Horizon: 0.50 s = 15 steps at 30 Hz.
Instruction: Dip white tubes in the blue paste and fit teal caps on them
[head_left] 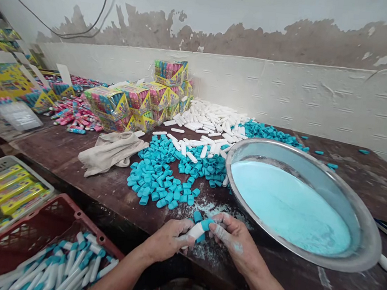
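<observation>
A short white plastic tube point(196, 231) is held between my two hands over the table's front edge. My left hand point(165, 239) is closed on its white body. At the other end, the thumb and fingers of my right hand point(238, 245) pinch a blue cap point(207, 224) that sits on the tube. Loose blue caps point(197, 216) lie just behind and under the tube, on wood dusted with pale powder. Beyond my hands spreads a heap of blue caps point(161, 178), with white tubes point(213, 119) piled behind it. Powder marks the right hand's fingers.
A wide metal basin point(365, 257) with light blue powder point(287, 207) stands at right. Lower left, a red crate point(70, 210) holds several capped tubes, beside a white crate point(41, 176) of yellow boxes. A cloth point(112, 152) and filled display boxes point(139, 101) stand farther back.
</observation>
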Motion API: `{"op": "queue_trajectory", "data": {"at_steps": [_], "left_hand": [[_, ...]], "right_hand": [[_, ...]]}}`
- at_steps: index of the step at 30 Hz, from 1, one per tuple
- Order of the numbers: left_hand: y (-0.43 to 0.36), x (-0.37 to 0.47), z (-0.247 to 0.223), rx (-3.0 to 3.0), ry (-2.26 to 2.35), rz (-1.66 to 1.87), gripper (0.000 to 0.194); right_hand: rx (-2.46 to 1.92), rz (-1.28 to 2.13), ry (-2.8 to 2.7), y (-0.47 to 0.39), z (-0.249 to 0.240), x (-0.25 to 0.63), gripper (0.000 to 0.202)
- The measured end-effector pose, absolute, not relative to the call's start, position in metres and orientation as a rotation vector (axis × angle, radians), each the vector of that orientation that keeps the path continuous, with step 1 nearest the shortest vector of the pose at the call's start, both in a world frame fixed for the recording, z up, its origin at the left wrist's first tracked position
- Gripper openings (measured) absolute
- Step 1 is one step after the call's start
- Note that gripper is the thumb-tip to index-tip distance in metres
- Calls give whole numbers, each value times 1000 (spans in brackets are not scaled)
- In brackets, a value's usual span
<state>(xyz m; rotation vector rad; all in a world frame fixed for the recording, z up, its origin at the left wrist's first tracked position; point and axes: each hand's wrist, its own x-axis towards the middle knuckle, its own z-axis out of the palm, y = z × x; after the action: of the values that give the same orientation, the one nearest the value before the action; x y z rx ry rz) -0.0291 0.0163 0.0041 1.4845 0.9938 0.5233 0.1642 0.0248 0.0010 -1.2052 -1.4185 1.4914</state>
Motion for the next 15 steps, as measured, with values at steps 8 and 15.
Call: {"op": "queue_trajectory", "data": {"at_steps": [8, 15], "left_hand": [[15, -21, 8, 1962, 1191, 405, 25], [18, -7, 1, 2330, 1439, 88, 30]], "right_hand": [[-1191, 1674, -1613, 30, 26, 174, 27], [-1261, 1783, -1543, 25, 28, 173, 19]]}}
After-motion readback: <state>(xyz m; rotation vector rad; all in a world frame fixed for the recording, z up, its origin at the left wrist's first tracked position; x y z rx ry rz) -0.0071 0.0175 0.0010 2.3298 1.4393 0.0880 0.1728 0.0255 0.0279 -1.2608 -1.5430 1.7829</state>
